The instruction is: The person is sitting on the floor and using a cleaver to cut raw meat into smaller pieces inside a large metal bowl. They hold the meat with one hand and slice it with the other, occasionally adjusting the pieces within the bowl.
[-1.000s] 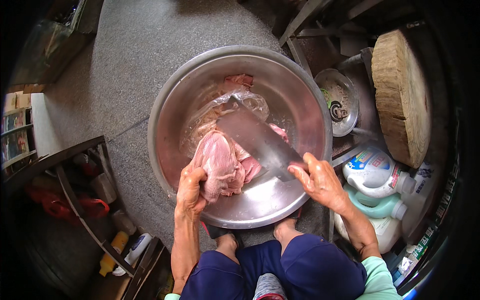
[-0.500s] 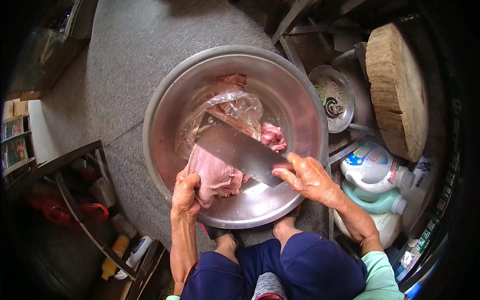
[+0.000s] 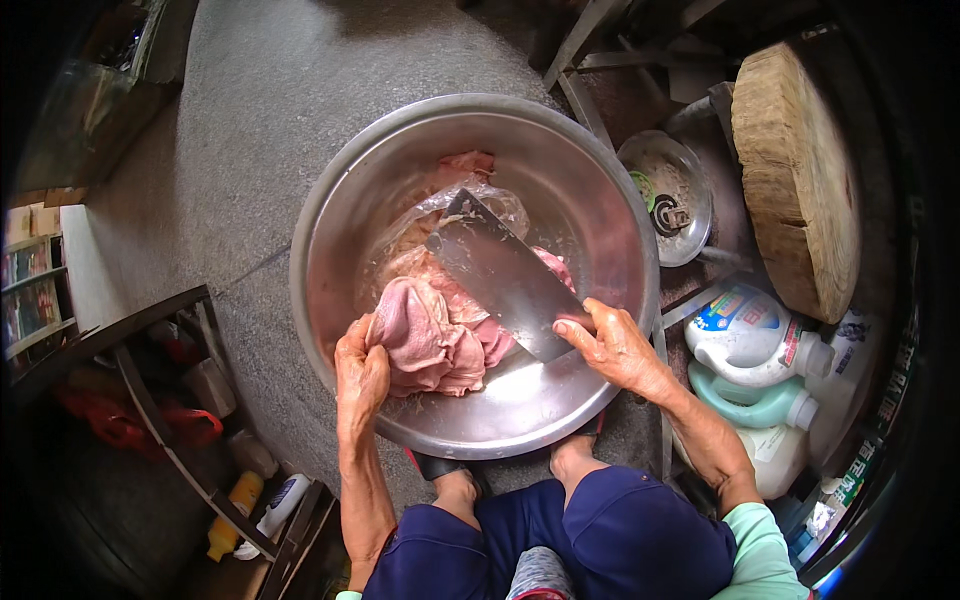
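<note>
A wide metal basin (image 3: 610, 410) stands on the floor before me. At its left rim my left hand (image 3: 362, 365) is closed on the edge of a pale pink, folded piece of raw meat (image 3: 430, 340), which lies inside the basin. My right hand (image 3: 612, 345) grips a cleaver (image 3: 500, 270) near its right end; the fingers cover its handle. The broad blade slants up to the left over the basin. Behind and under it are a clear plastic bag (image 3: 505, 207) and more pink meat (image 3: 467, 165), partly hidden by the blade.
Right of the basin sit a metal pan (image 3: 688, 215) with a dark coil, a thick round wooden chopping block (image 3: 795, 185) on edge and several plastic jugs (image 3: 740, 335). A dark wooden rack (image 3: 150, 400) with bottles stands at left. My feet are against the basin's near side.
The cleaver blade has shifted right and up, off the meat. The held meat has been turned and bunched, its folds now showing, and my left hand has moved slightly left.
</note>
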Demonstrator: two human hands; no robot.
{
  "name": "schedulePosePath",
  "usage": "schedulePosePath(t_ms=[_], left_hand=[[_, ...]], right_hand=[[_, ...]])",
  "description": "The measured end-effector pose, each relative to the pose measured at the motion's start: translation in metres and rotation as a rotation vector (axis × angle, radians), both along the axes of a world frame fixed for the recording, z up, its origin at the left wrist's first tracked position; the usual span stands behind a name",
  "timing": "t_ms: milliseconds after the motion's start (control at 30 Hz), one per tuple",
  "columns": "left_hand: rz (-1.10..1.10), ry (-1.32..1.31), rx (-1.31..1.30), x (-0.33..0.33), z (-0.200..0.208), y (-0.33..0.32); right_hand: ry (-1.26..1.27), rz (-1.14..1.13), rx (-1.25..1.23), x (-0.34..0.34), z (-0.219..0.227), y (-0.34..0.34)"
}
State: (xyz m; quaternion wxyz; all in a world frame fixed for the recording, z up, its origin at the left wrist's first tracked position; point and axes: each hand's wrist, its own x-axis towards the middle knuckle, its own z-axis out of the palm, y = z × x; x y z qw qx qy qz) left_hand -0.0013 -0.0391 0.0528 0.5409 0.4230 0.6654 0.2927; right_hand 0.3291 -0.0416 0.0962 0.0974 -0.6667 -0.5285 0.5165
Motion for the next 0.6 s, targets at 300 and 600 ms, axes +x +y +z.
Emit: schedulePosePath(t_ms=[300,600], left_hand=[[-0.273,0.638,0.102,0.033,-0.003,0.031],[0.128,0.108,0.143,0.020,-0.016,-0.002]], right_hand=[[-0.048,0.013,-0.050,-0.009,0.021,0.004],[0.253,-0.148,-0.231,-0.012,0.033,0.009]])
